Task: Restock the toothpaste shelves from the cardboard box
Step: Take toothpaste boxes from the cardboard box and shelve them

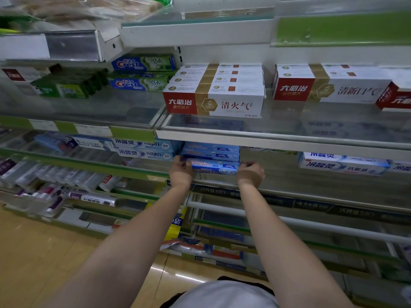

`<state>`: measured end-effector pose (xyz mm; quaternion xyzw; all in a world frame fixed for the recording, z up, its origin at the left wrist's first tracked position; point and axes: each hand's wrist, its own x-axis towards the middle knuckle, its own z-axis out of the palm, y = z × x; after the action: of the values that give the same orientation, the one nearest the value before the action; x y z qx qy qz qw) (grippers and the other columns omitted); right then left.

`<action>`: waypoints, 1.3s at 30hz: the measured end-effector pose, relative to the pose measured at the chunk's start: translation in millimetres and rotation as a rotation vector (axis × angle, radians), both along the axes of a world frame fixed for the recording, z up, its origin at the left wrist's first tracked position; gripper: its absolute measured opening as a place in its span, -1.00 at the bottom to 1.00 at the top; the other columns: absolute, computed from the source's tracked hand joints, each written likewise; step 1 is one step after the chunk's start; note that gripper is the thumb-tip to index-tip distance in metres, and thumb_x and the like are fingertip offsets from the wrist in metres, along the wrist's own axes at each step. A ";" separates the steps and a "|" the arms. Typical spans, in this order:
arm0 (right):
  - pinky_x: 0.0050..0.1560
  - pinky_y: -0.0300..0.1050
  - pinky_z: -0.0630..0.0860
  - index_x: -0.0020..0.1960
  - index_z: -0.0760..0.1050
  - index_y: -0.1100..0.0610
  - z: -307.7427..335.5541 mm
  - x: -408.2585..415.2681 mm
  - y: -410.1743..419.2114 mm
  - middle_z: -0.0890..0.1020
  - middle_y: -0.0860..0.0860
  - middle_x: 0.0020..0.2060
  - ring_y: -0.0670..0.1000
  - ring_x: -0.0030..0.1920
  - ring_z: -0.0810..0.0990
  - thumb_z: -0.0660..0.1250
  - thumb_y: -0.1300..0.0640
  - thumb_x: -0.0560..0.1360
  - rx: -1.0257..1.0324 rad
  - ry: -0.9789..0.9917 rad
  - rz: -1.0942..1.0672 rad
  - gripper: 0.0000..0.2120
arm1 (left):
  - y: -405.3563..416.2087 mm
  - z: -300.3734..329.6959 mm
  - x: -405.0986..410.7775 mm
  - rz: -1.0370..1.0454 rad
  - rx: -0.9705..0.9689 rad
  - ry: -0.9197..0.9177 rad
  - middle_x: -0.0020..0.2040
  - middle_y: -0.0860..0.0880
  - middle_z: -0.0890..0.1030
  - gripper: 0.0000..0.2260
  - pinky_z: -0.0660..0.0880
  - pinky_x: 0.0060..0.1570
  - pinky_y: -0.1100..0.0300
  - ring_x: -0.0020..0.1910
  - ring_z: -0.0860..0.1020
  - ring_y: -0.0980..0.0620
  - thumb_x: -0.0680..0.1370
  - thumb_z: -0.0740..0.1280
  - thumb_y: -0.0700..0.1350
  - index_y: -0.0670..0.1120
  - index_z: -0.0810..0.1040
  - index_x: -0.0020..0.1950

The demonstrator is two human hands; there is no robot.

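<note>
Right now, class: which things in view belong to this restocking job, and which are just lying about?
In the job:
left hand and right hand, holding the ends of one blue toothpaste box
stacked blue boxes behind it
shelf

Lying about:
red-and-white boxes
Crest boxes
foil roll

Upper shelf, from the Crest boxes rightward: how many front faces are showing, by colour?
Blue-and-green Crest boxes: 2
Red-and-white boxes: 3, the rightmost cut off by the frame edge
Total: 5 fronts. More boxes sit behind these in rows.
</note>
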<state>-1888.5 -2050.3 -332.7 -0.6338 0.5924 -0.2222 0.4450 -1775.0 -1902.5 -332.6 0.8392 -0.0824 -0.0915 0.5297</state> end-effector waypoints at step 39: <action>0.24 0.07 0.52 0.35 0.42 0.17 -1.0 -14.7 23.5 0.45 0.09 0.27 0.12 0.26 0.50 0.45 -0.05 0.52 -0.155 -0.005 0.346 -0.49 | -15.3 2.2 -12.5 0.040 0.296 -0.118 0.48 -0.22 0.30 -0.02 0.25 0.49 0.08 0.50 0.29 -0.16 0.26 0.57 0.25 -0.22 0.24 0.46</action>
<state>-1903.2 -2026.7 -333.7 -0.7580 0.4545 -0.1892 0.4278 -1787.5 -1917.8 -330.3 0.9136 -0.0821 -0.0427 0.3961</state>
